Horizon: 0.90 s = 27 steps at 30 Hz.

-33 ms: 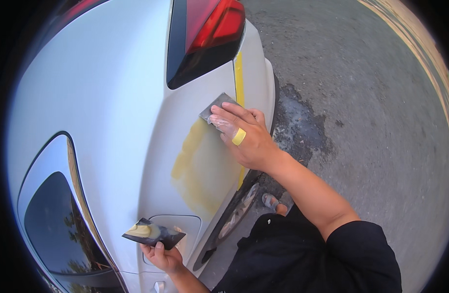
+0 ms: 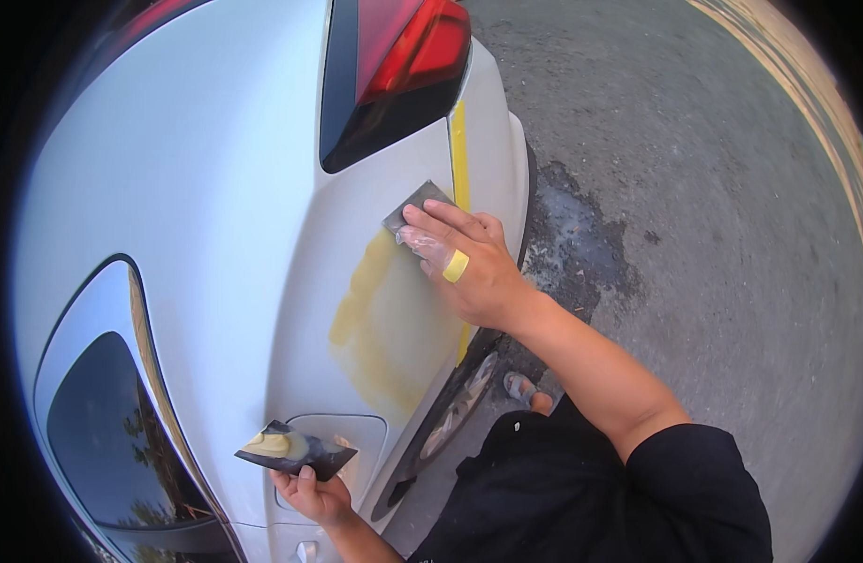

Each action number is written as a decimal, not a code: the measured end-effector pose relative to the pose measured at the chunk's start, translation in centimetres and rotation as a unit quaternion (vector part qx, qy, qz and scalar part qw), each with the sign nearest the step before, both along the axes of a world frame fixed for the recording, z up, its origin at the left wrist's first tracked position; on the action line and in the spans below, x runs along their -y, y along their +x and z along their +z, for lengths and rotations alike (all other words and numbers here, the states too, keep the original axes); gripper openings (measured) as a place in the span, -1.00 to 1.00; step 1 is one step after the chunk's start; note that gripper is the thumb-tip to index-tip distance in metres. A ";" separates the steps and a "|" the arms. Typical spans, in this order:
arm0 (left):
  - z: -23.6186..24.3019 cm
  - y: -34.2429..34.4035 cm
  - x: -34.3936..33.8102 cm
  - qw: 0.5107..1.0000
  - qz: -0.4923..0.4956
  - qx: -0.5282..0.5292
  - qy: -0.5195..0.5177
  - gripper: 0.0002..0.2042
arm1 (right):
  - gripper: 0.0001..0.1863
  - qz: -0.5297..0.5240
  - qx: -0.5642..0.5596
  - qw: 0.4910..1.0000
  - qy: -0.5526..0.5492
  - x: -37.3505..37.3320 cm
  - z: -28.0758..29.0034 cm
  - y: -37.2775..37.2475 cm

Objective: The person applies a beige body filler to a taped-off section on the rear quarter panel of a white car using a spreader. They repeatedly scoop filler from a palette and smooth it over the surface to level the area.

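My right hand presses a flat grey filler spreader against the white car's rear side panel, fingers laid over it and thumb hidden. Clear plastic wraps one finger, held by a yellow tape band. Below the spreader is a smeared yellowish filler patch, partly behind my hand. Lower left, my left hand pinches the edge of a dark mixing board. A lump of pale yellow putty sits on the board, which is in front of the fuel flap.
Yellow masking tape runs along the panel seam beside the bumper. The red tail light is above, a side window lower left. The rear wheel is near my legs. Asphalt with a dark wet stain lies right.
My right hand has shifted very slightly, staying on the spreader against the panel. The left hand and board look almost still.
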<state>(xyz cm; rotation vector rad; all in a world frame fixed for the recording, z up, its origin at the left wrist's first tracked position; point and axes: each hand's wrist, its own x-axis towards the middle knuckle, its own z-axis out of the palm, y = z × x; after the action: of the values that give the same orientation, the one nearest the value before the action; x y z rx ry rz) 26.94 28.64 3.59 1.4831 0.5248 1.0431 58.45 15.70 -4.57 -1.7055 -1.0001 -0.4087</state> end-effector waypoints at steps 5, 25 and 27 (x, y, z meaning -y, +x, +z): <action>-0.1 -0.2 0.0 1.000 0.008 -0.003 -0.001 -0.42 | -0.55 0.035 -0.026 0.999 -0.025 1.0 -1.3 -2.0; 0.2 -0.2 0.0 1.000 0.007 -0.006 0.011 -0.45 | -0.52 0.027 -0.074 0.996 0.040 1.9 -1.2 0.8; 0.2 -0.1 0.0 1.000 0.010 -0.005 0.010 -0.45 | -0.53 0.014 -0.075 0.996 0.044 0.9 -1.0 1.3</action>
<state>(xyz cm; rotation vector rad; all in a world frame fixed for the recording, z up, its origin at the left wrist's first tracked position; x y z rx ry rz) 26.79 28.66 3.79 1.5045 0.5388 1.0586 59.78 14.82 -5.54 -1.6165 -0.8835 -0.2968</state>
